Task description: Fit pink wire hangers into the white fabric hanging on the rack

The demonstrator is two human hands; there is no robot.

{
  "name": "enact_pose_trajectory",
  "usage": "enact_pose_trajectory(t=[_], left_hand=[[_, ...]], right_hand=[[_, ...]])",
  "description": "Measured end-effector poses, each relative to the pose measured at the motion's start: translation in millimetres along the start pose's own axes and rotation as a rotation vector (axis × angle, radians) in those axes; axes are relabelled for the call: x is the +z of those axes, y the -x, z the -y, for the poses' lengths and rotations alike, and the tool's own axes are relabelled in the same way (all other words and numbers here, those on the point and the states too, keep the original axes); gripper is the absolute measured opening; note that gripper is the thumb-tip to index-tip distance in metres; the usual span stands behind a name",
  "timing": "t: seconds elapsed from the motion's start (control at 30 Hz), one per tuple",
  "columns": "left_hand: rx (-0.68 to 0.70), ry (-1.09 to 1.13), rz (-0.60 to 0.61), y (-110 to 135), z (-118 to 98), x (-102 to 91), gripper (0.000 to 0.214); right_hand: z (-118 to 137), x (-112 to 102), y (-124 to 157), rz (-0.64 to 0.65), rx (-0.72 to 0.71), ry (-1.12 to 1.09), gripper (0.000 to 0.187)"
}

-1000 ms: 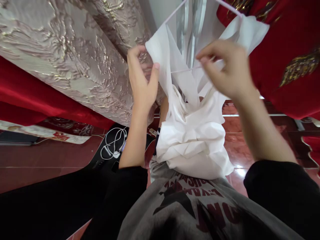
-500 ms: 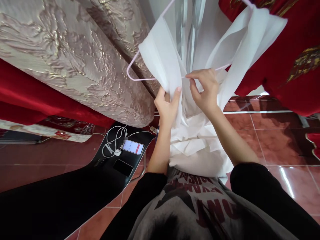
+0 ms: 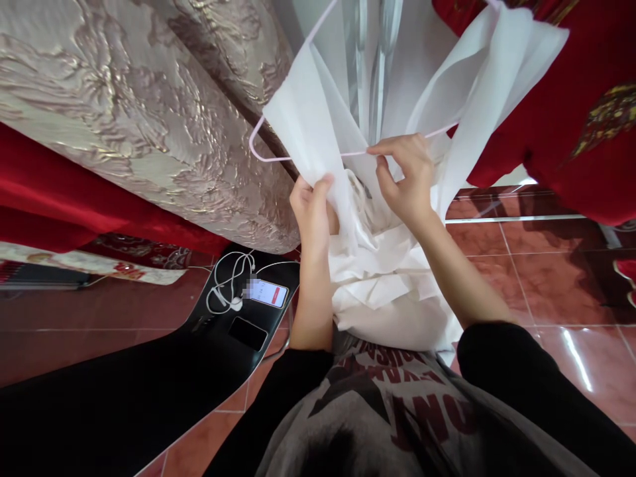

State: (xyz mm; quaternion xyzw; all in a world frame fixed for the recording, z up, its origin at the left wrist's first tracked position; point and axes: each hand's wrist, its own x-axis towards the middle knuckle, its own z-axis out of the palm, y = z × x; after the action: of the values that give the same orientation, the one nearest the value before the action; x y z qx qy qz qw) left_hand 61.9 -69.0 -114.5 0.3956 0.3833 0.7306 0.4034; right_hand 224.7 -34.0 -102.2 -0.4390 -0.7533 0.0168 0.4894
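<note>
A white garment [image 3: 311, 112] hangs over a pale pink clothes hanger [image 3: 272, 159], and its lower part lies bunched against my body. My left hand [image 3: 313, 202] is closed on the edge of the garment's left strip, just below the hanger's bottom bar. With thumb and index finger, my right hand [image 3: 405, 172] pinches that bar near its middle. A second wide strip of the white cloth loops over the hanger's right side. The top of the hanger is cut off by the frame.
To the left hang a shiny embossed beige fabric [image 3: 149, 119] and red cloth [image 3: 89, 199]. A black seat [image 3: 199, 358] bears a lit phone [image 3: 268, 293], a dark phone [image 3: 247, 333] and a white cable [image 3: 218, 291]. Red embroidered garments [image 3: 536, 126] hang at right above red floor tiles [image 3: 551, 278].
My left hand has moved left, drawing the white strip outward along the hanger. More of the bar shows between my hands. My right hand has stayed nearly still.
</note>
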Motion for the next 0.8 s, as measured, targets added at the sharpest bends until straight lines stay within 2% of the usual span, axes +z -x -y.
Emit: enact_pose_trajectory(t=[0.17, 0.4, 0.53, 0.6, 0.63, 0.7, 0.77, 0.8], left_hand=[[0.033, -0.091, -0.005, -3, 9, -2.9, 0.042], [0.12, -0.156, 0.077, 2, 15, 5.4, 0.044], [0.248, -0.268, -0.051, 3, 1, 1.8, 0.046], [0.306, -0.217, -0.104, -2, -14, 1.5, 0.047], [0.3, -0.156, -0.106, -7, -25, 2.4, 0.044], [0.184, -0.01, -0.043, -21, -50, 5.3, 0.032], [-0.049, 0.096, 0.075, -39, -78, 6.3, 0.02], [-0.145, 0.133, 0.177, -48, -90, 4.5, 0.029]], right_hand=[[0, 1, 1, -0.039, -0.043, -0.001, 0.027], [-9, 6, 0, 0.007, 0.107, -0.023, 0.028], [-11, -1, -3, 0.009, 0.125, -0.022, 0.03], [-11, -7, -4, 0.001, 0.112, -0.007, 0.032], [-11, -9, -5, -0.005, 0.102, 0.0, 0.034], [-9, -11, -5, -0.006, 0.083, 0.01, 0.035], [-8, -11, -5, -0.01, 0.071, 0.008, 0.034], [-8, -11, -4, -0.016, 0.065, 0.006, 0.033]])
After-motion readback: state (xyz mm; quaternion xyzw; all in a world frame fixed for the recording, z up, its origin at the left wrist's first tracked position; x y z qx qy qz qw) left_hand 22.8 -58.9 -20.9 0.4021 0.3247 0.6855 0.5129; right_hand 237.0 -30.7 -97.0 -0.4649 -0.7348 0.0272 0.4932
